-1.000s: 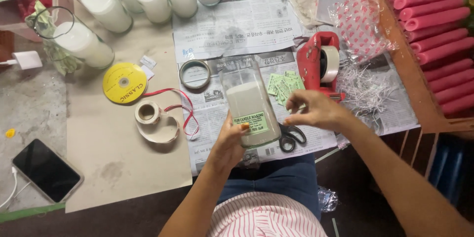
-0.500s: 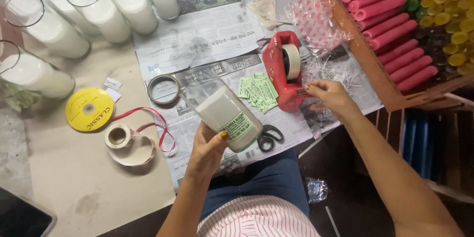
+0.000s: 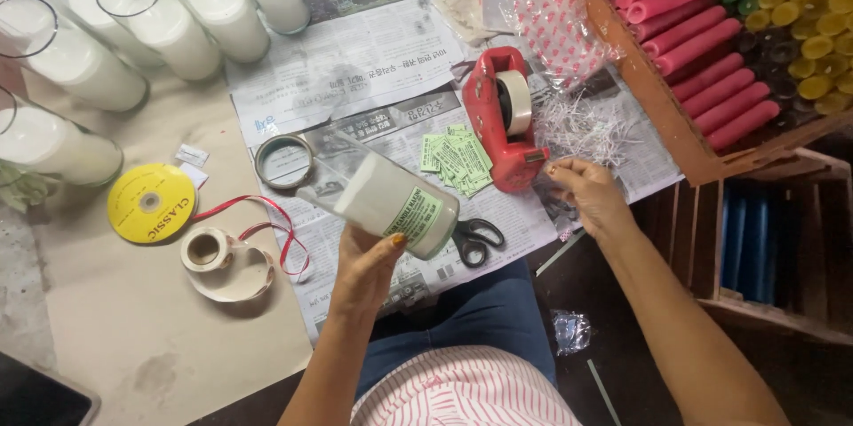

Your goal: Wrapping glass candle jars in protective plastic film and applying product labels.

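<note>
Candle jar (image 3: 382, 199): glass cylinder filled with white wax, green label on its side, held tilted above the newspaper (image 3: 355, 62) at the near edge of the counter (image 3: 115, 346).
Left hand (image 3: 369, 262): closed around the labelled lower end of the candle jar, thumb across the label.
Right hand (image 3: 586, 195): fingers curled and pinched together just beside the front of the red tape dispenser (image 3: 502, 119); whether anything is between the fingertips cannot be told.
Obstructions near the jar: black-handled scissors (image 3: 475, 239) lie touching distance under its base; a stack of green labels (image 3: 458, 159) sits between jar and dispenser; a metal lid ring (image 3: 284, 161) lies just left of the jar mouth.
Left zone: yellow ribbon spool (image 3: 151, 204), white tape roll (image 3: 209, 250) with red ribbon (image 3: 267, 226) looped around it.
Far zone: row of filled glass candles (image 3: 160, 26) along the back.
Right zone: shredded white paper (image 3: 586, 128), dotted cellophane bags (image 3: 555, 26), wooden tray of red candles (image 3: 702, 44).
Edges: counter edge runs just under both wrists.
Open room: bare brown paper at the lower left.
</note>
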